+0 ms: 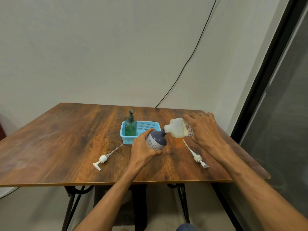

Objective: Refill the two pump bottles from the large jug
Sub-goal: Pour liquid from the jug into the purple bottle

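Head cam: loads of bare wood-grain tabletop (66, 147) left of the left hand (144, 148), which is wrapped round a tilted grey-purple round bottle (156, 140). Right hand (204, 130) is clamped on a translucent plastic jug (177, 129) tipped sideways, spout touching the bottle's neck. Beyond the left hand: blue mesh basket (150, 125) holding a green pump bottle (130, 126). White pump heads lie outside each hand (101, 160) (198, 158), right one near the edge.

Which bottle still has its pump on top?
The green bottle standing in the blue basket. The purple bottle and the jug are open, and two white pumps lie on the table.
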The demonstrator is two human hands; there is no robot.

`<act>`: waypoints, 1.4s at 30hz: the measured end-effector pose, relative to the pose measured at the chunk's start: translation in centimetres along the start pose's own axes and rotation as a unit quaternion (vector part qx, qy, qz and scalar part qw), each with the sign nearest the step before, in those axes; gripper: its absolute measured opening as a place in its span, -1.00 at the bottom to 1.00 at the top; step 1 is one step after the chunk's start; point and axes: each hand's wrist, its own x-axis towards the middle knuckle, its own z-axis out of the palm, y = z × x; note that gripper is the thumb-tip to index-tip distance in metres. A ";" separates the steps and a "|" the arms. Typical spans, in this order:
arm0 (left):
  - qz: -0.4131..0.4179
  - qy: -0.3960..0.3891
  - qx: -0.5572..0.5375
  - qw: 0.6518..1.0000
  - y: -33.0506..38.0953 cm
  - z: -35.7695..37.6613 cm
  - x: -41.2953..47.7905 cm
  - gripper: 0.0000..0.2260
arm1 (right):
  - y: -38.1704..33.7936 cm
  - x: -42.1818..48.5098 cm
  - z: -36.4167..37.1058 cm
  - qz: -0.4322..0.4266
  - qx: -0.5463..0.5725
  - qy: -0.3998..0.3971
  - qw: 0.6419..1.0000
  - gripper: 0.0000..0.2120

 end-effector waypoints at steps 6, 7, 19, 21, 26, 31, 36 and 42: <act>-0.010 -0.001 -0.004 1.000 0.0 0.1 0.0 -0.27 | 0.0 0.1 0.2 0.001 -0.004 -0.001 1.000 -0.36; -0.011 -0.001 -0.003 1.000 0.0 0.1 -0.1 -0.27 | 0.0 0.1 0.2 0.002 -0.002 -0.003 1.000 -0.36; -0.001 0.002 0.000 1.000 0.1 -0.1 -0.1 -0.27 | -0.1 0.1 0.1 0.003 0.007 -0.009 1.000 -0.36; -0.002 0.001 0.000 1.000 0.1 0.0 -0.1 -0.26 | -0.1 0.1 0.1 0.004 0.006 -0.010 1.000 -0.36; -0.005 0.000 0.003 1.000 0.0 0.0 -0.1 -0.24 | -0.1 0.1 0.0 0.001 0.002 -0.005 1.000 -0.37; -0.005 0.000 0.003 1.000 0.1 -0.1 -0.1 -0.25 | -0.1 0.1 0.0 -0.001 -0.004 -0.001 1.000 -0.37; -0.007 -0.003 0.005 1.000 0.2 0.0 0.0 -0.26 | -0.1 0.1 0.0 -0.001 -0.004 0.008 1.000 -0.38; -0.006 0.000 -0.003 1.000 0.3 -0.1 -0.1 -0.25 | -0.1 0.0 -0.2 0.001 -0.001 0.003 1.000 -0.37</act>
